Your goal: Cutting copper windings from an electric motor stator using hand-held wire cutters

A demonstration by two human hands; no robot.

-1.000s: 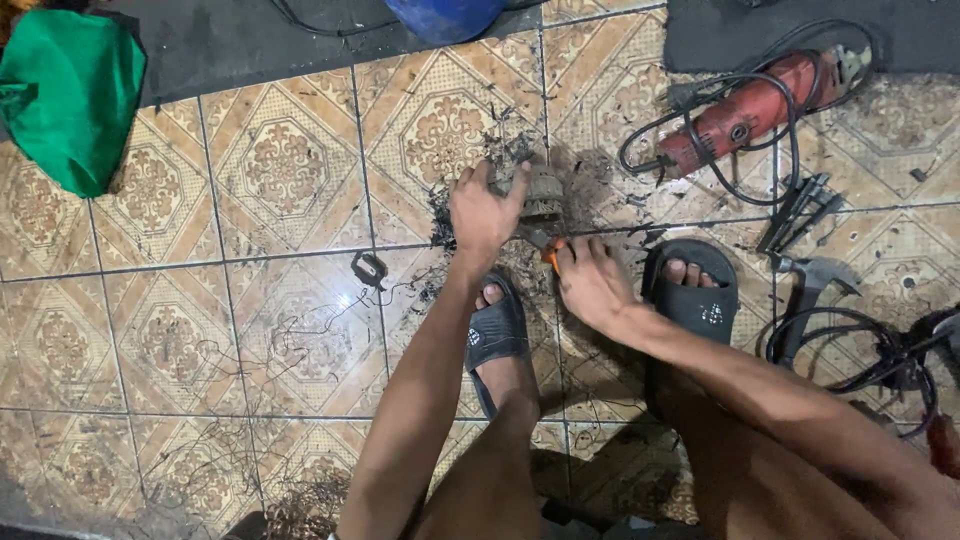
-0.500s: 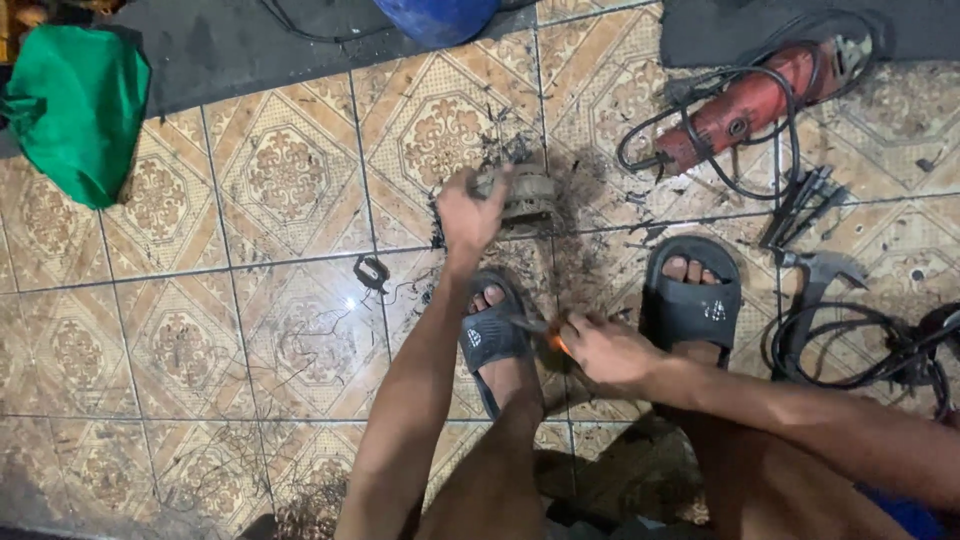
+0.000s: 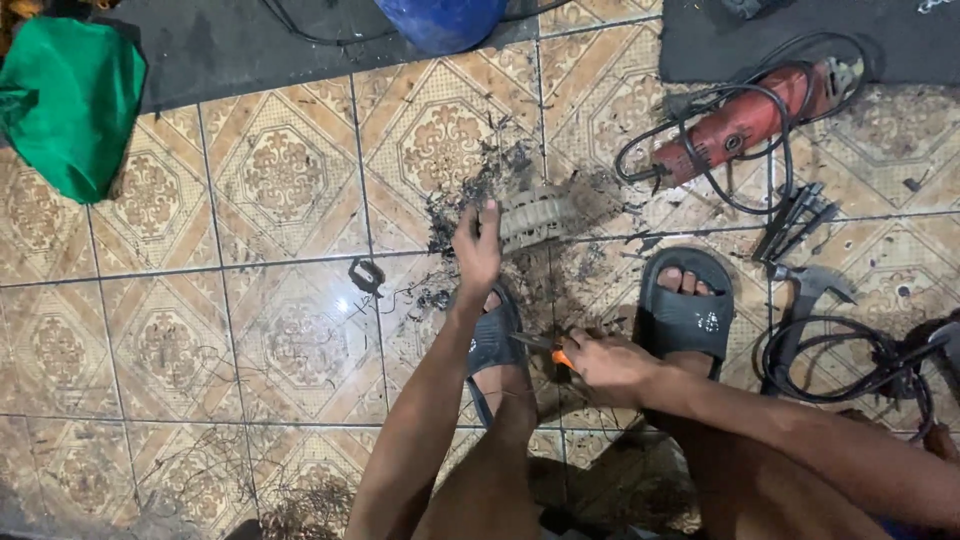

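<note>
Ribbed metal part (image 3: pixel 537 217) held down on the tiled floor (image 3: pixel 250 330).
It is gripped by the left hand (image 3: pixel 478 247); at 5 o'clock, an orange-handled tool (image 3: pixel 545 345) is clasped in the right hand (image 3: pixel 608 365).

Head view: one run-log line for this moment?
left hand: on ribbed metal part | right hand: holds orange-handled tool | floor: red angle grinder, green bag

Bare arms, bare legs, dark rubber slide sandals (image 3: pixel 686 318).
</note>
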